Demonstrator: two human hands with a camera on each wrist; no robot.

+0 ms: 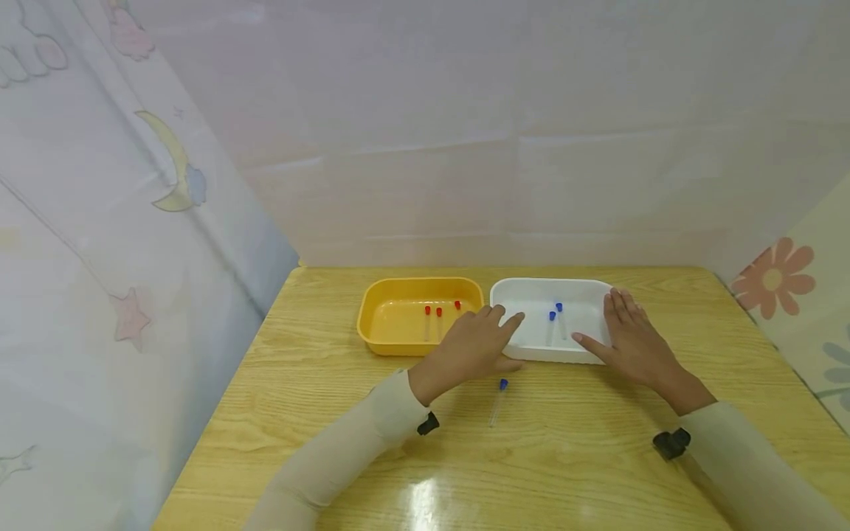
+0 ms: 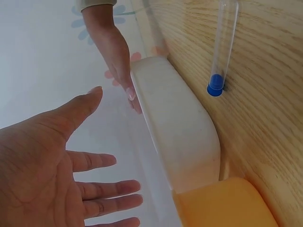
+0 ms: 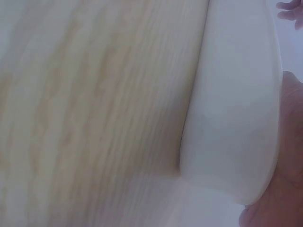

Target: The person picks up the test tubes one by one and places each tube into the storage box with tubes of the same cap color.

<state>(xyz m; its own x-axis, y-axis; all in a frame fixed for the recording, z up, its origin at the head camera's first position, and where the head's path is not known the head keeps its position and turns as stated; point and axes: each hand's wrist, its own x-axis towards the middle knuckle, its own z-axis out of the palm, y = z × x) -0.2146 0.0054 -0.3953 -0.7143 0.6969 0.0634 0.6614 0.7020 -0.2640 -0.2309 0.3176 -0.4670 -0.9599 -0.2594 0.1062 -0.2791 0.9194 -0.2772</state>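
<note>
My left hand (image 1: 473, 345) hovers over the adjoining ends of the yellow tray and the white tray, fingers spread and nothing held. In the left wrist view its palm (image 2: 33, 175) shows bare. My right hand (image 1: 634, 345) rests with extended fingers along the right end of the white tray (image 1: 584, 295); the right wrist view has it against the tray's rim (image 3: 277, 142). Two clear tubes with blue caps (image 1: 552, 316) lie inside the white tray. One more blue-capped tube (image 1: 498, 402) lies on the table in front, below my left hand.
The yellow tray (image 1: 385, 317), left of the white one, holds three red-capped tubes (image 1: 428, 310), one partly hidden by my left hand. Both trays stand near the back edge of the wooden table (image 1: 299, 420). Printed cloth (image 1: 425, 147) hangs behind and at the sides.
</note>
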